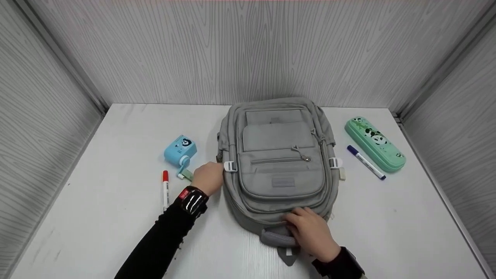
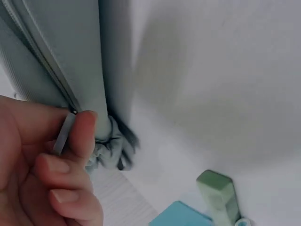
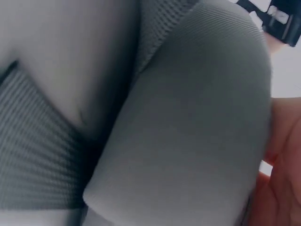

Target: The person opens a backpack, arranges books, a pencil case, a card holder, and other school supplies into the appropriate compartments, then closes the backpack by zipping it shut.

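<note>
A grey backpack (image 1: 277, 135) lies front side up on the white table, its carry handle (image 1: 279, 237) toward me. At its left side, my left hand (image 1: 208, 178) pinches a flat grey zipper pull (image 2: 64, 134) between thumb and forefinger. The zipper (image 2: 51, 75) runs up along the bag's side from there. My right hand (image 1: 312, 234) grips the bag's near edge beside the handle, fingertips bent over the fabric. In the right wrist view grey fabric (image 3: 188, 127) fills most of the picture, and part of the right hand (image 3: 284, 165) shows at the right edge.
Left of the bag lie a light-blue pencil sharpener (image 1: 180, 150), a green eraser (image 1: 187, 174) and a red-capped marker (image 1: 166, 190). To the right are a green panda pencil case (image 1: 375, 143), a blue marker (image 1: 366, 162) and a small pale block (image 1: 342, 174). Grey panels surround the table.
</note>
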Demonstrator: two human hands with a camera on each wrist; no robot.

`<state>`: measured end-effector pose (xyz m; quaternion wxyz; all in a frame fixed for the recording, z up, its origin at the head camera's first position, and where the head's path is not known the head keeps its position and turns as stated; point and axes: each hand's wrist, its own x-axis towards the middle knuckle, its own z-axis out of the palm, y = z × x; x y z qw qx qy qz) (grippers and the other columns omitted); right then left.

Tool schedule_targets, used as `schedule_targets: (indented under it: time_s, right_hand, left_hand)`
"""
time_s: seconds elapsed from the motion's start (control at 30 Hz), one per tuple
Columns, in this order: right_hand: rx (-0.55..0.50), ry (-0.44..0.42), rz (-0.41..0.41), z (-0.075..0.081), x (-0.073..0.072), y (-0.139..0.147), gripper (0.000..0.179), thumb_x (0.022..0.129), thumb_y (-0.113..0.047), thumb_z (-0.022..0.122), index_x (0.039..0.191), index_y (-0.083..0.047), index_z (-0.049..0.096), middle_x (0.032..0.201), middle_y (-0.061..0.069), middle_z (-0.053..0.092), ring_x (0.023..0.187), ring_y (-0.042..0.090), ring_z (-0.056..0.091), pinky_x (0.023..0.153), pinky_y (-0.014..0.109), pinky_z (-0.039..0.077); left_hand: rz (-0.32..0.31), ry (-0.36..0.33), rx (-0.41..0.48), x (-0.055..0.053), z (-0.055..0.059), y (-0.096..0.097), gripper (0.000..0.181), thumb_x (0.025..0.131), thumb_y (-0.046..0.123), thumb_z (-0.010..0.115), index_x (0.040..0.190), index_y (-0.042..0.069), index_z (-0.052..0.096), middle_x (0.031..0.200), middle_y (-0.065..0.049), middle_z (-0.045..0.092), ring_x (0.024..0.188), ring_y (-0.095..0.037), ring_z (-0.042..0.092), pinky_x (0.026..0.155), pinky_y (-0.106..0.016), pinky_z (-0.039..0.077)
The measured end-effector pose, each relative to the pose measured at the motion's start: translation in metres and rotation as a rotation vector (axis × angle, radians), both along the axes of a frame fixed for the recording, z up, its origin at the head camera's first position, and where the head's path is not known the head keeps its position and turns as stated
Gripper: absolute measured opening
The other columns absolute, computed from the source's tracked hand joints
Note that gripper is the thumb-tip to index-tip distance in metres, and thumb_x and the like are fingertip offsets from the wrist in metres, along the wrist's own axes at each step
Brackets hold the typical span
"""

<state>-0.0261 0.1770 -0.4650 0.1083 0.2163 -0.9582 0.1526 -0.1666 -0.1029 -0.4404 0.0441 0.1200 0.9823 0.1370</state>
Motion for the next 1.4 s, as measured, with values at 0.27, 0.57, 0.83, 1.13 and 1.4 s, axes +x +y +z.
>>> schedule_targets:
  time_s: [0.27,0.57,0.83,1.13,1.4]
  right_hand:
    - [0.058,0.016,-0.044,0.002,-0.003,0.015,0.013,0.082,-0.008,0.076,0.089,-0.018,0.073,0.084,-0.004,0.065,0.076,0.017,0.060,0.063,0.030,0.048]
    - [0.109,0.009,-0.088,0.011,-0.025,0.061,0.023,0.079,0.008,0.070,0.078,-0.015,0.071,0.081,-0.001,0.068,0.081,0.023,0.067,0.092,0.055,0.046]
    - [0.177,-0.033,-0.105,0.021,-0.066,0.090,0.027,0.074,0.013,0.064,0.067,-0.013,0.063,0.074,0.004,0.066,0.076,0.028,0.067,0.103,0.072,0.035]
    - [0.211,-0.104,-0.210,0.028,-0.104,0.111,0.024,0.089,0.005,0.055,0.097,-0.006,0.075,0.123,0.017,0.069,0.126,0.043,0.055,0.108,0.081,0.018]
    - [0.100,0.080,-0.247,0.035,-0.091,0.091,0.018,0.084,0.008,0.060,0.091,-0.003,0.072,0.125,0.020,0.067,0.122,0.044,0.055,0.107,0.074,0.026]
  left_hand:
    - [-0.099,0.062,0.001,0.027,-0.004,-0.002,0.013,0.092,0.005,0.059,0.094,-0.001,0.070,0.094,-0.020,0.072,0.088,-0.037,0.070,0.074,-0.050,0.057]
    - [-0.235,0.063,0.096,0.056,-0.012,0.015,0.011,0.085,0.003,0.063,0.076,-0.001,0.066,0.078,-0.015,0.066,0.074,-0.033,0.065,0.067,-0.048,0.053]
    - [-0.347,0.069,0.071,0.078,-0.014,0.040,0.010,0.084,0.006,0.062,0.077,0.002,0.069,0.080,-0.009,0.066,0.076,-0.026,0.066,0.067,-0.040,0.054]
    - [-0.413,0.092,0.123,0.086,-0.024,0.073,0.015,0.092,0.015,0.063,0.084,0.007,0.072,0.085,-0.005,0.067,0.077,-0.021,0.068,0.068,-0.032,0.056]
    - [-0.420,0.073,0.155,0.083,-0.025,0.076,0.016,0.096,0.020,0.061,0.092,0.009,0.072,0.091,-0.004,0.068,0.084,-0.020,0.068,0.077,-0.033,0.056]
